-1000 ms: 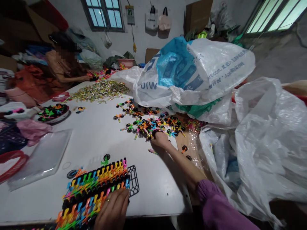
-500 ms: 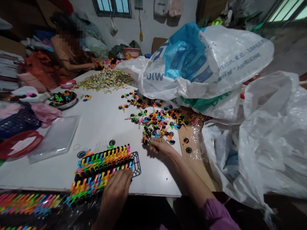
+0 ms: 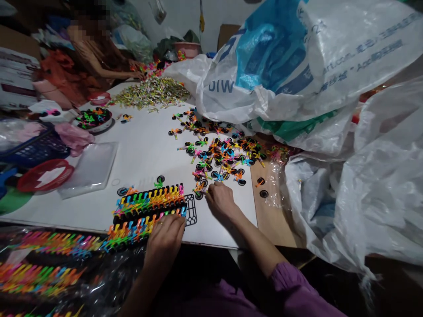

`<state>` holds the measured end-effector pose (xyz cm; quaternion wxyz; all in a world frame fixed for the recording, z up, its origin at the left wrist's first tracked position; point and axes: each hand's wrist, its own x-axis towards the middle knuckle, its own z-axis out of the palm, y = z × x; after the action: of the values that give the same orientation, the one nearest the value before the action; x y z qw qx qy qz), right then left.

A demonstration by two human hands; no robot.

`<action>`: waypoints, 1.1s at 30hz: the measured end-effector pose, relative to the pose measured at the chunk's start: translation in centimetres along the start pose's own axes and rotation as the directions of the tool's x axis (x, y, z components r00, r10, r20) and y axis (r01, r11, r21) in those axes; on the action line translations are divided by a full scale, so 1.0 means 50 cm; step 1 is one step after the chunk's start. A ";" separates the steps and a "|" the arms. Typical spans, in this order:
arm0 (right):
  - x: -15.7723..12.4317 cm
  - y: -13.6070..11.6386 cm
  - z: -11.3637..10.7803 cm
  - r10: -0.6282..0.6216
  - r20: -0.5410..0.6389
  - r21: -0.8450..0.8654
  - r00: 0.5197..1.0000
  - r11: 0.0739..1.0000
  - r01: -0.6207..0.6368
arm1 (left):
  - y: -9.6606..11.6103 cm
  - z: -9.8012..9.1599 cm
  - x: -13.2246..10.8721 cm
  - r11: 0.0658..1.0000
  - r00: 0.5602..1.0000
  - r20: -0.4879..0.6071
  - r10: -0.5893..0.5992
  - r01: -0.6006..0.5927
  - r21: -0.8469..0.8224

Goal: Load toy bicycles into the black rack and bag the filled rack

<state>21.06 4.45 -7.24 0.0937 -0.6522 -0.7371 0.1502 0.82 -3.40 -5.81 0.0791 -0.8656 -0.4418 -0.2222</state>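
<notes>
Toward the left of the white, smooth surface (image 3: 142,154) sits a round red plastic basket (image 3: 24,182), with a flat, glossy clear plastic sheet (image 3: 94,169) beside it. Next come rows of bright toy bikes (image 3: 132,225), running left to right, and the left hand (image 3: 166,231) lies over the nearer row's right end; whether it grips cannot be told. A black openwork grid (image 3: 191,210) juts out past it. Farther right, one spoke-wheeled toy bike (image 3: 199,189) lies just left of the right hand (image 3: 222,200), the nearer one, whose fingers look pinched on it; its wheel-to-wheel axis points roughly away from the person. Beyond spreads a tangled pile (image 3: 221,152), then a crinkled, translucent white sack (image 3: 383,176).
</notes>
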 end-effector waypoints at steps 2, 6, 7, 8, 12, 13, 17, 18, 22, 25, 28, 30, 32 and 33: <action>0.001 -0.001 -0.003 0.010 -0.015 -0.020 1.000 1.000 -0.010 | -0.004 -0.012 0.020 0.994 0.996 -0.031 -0.082 0.080 -0.079; 0.009 0.006 -0.011 0.066 -0.028 0.269 0.997 0.961 -0.056 | -0.035 -0.024 0.084 0.956 0.963 -0.109 -0.245 0.221 -0.192; 0.010 0.005 -0.007 0.062 -0.020 0.415 0.998 0.909 -0.048 | -0.046 -0.020 0.099 0.956 0.967 -0.082 -0.243 0.224 -0.191; 0.009 0.001 0.001 0.044 -0.014 0.552 0.999 0.833 -0.029 | -0.056 -0.012 0.112 0.958 0.973 -0.030 -0.227 0.218 -0.188; 0.003 -0.031 0.057 0.019 -0.032 0.729 0.999 0.685 0.010 | -0.080 0.033 0.130 0.969 0.973 0.204 -0.109 0.150 -0.198; 0.003 -0.040 0.071 0.041 -0.030 0.709 0.999 0.705 -0.008 | -0.082 0.041 0.128 0.969 0.971 0.217 -0.097 0.142 -0.201; 0.011 -0.062 0.103 0.047 -0.111 0.678 0.993 0.734 0.041 | -0.083 0.048 0.119 0.957 0.979 0.177 -0.102 0.145 -0.252; 0.014 -0.063 0.106 0.016 -0.132 0.663 0.991 0.745 0.076 | -0.083 0.046 0.119 0.951 0.980 0.166 -0.108 0.151 -0.271; 0.018 -0.059 0.119 -0.139 -0.134 0.488 0.981 0.852 0.187 | -0.080 0.037 0.119 0.939 0.977 0.142 -0.159 0.194 -0.285; 0.018 -0.064 0.128 -0.193 -0.111 0.320 0.975 0.922 0.219 | -0.076 0.042 0.118 0.944 0.980 0.140 -0.144 0.179 -0.278; 0.024 -0.083 0.127 -0.215 -0.066 0.206 0.974 0.953 0.224 | -0.076 0.051 0.119 0.952 0.984 0.127 -0.128 0.157 -0.262; 0.032 -0.091 0.121 -0.228 -0.040 0.174 0.973 0.957 0.232 | -0.079 0.057 0.119 0.959 0.985 0.110 -0.135 0.158 -0.237; 0.039 -0.083 0.107 -0.263 0.004 0.217 0.965 0.942 0.256 | -0.084 0.062 0.118 0.962 0.985 0.097 -0.143 0.162 -0.218; 0.043 -0.073 0.096 -0.288 0.033 0.268 0.957 0.925 0.269 | -0.086 0.064 0.117 0.963 0.985 0.098 -0.143 0.161 -0.215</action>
<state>15.79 5.75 -10.63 0.1725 -0.5171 -0.7988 0.2545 1.38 4.50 -6.27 -0.0534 -0.8408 -0.4823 -0.2401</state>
